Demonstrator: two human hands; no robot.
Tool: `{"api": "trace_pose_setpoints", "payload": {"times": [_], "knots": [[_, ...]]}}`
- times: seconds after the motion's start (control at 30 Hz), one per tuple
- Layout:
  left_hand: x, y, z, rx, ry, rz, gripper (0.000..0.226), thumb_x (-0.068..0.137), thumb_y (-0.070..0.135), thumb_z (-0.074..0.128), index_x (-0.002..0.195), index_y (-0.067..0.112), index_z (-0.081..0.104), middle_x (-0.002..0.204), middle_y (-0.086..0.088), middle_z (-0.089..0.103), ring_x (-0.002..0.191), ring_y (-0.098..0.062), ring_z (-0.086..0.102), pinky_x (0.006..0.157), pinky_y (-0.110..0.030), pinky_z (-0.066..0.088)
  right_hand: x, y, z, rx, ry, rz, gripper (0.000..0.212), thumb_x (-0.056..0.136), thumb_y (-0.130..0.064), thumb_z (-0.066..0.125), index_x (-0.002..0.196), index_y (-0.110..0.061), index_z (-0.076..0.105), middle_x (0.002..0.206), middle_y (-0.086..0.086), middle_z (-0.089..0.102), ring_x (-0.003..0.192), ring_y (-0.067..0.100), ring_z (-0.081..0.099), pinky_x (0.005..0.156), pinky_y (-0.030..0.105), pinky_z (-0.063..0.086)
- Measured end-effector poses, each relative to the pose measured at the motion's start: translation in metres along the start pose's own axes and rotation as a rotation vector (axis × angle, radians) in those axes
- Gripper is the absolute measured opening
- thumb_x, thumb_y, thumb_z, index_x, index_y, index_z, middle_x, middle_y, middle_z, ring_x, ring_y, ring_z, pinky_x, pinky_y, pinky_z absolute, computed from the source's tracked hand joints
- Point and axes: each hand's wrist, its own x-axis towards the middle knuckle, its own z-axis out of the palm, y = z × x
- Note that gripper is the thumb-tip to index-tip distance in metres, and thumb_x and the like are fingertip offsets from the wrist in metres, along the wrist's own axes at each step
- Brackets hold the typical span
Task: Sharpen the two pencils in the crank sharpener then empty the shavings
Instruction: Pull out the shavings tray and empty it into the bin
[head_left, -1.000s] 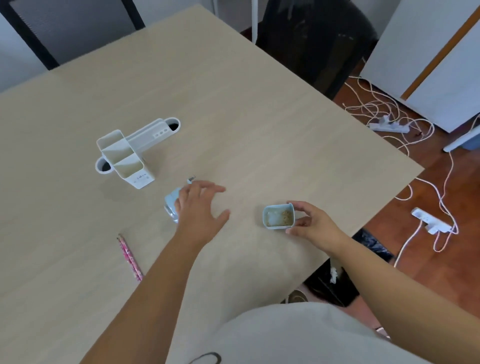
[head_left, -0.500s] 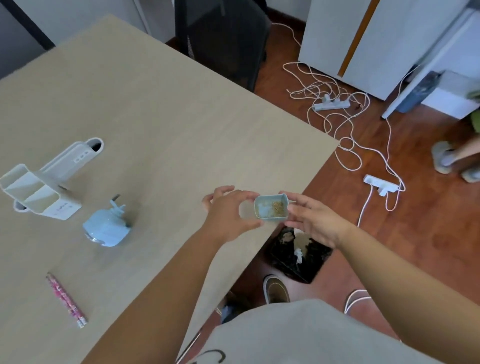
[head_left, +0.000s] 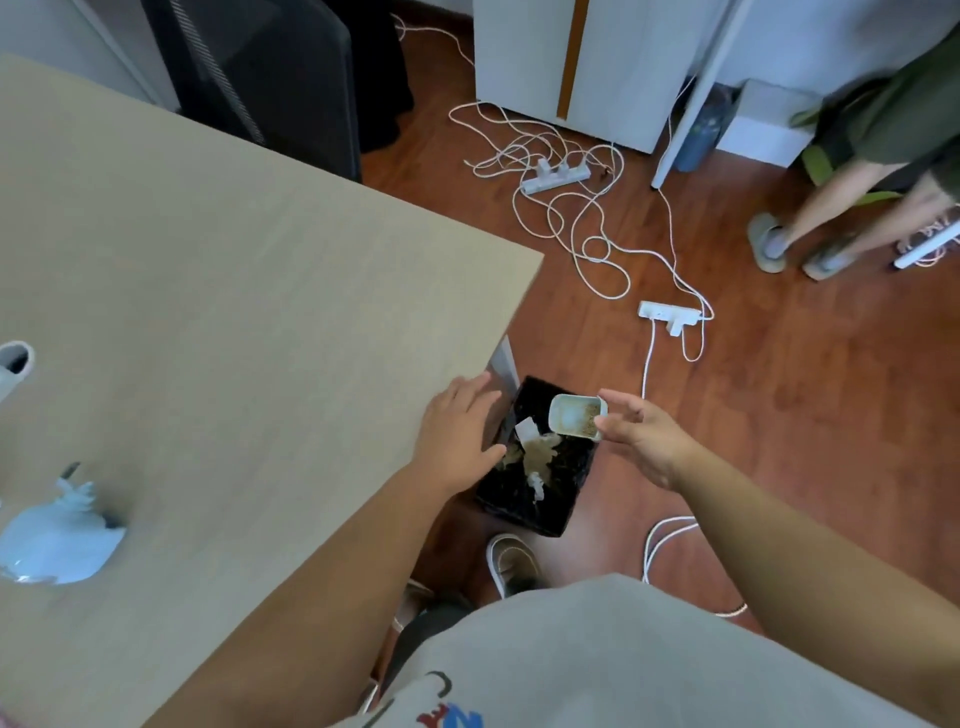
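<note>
My right hand (head_left: 641, 439) holds the small pale-blue shavings drawer (head_left: 575, 415), tilted on its side over the black waste bin (head_left: 540, 467) on the floor beside the table. Brown shavings lie against the drawer's lower wall. My left hand (head_left: 460, 436) rests flat and open on the table's corner edge, next to the bin. The light-blue crank sharpener (head_left: 57, 540) stands on the table (head_left: 234, 312) at the far left, its handle pointing up. No pencil shows in this view.
The bin holds paper scraps and shavings. White cables and two power strips (head_left: 670, 314) sprawl over the wooden floor. Another person's legs (head_left: 810, 228) stand at the right. A black chair (head_left: 270, 78) sits behind the table. My own shoe (head_left: 511, 564) is near the bin.
My right hand carried the drawer off the table and out over the bin, tipping it sideways. My left hand let go of the drawer and settled on the table edge. The view swung right.
</note>
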Motion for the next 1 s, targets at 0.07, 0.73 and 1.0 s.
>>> {"api": "trace_pose_setpoints", "payload": {"times": [0.07,0.73,1.0], "knots": [[0.0,-0.002,0.008,0.06,-0.006,0.008,0.075,0.086,0.044,0.06,0.149,0.023,0.026,0.161,0.004,0.01,0.148,-0.025,0.005,0.119,-0.047,0.014,0.01,0.014,-0.012,0.007,0.086,0.023,0.048,0.085,0.001,0.063,0.131,-0.007,0.05,0.099,0.01,0.061,0.083,0.02,0.061,0.09,0.04,0.051],[-0.001,-0.023,0.028,0.207,0.139,0.065,0.027,0.085,0.027,0.055,0.11,0.022,0.061,0.16,0.004,0.016,0.148,-0.021,0.013,0.117,-0.048,0.018,0.074,0.049,-0.024,-0.327,0.412,-0.024,0.046,0.076,-0.007,0.072,0.119,-0.018,0.058,0.103,0.004,0.063,0.09,0.021,0.061,0.078,0.029,0.047],[0.0,-0.024,0.03,0.21,0.165,0.074,0.017,0.084,0.025,0.056,0.099,0.023,0.06,0.16,0.004,0.017,0.148,-0.021,0.014,0.117,-0.049,0.018,0.086,0.053,-0.016,-0.651,0.38,-0.133,0.048,0.075,-0.012,0.071,0.12,-0.023,0.057,0.119,0.011,0.054,0.097,0.026,0.061,0.081,0.027,0.046]]}}
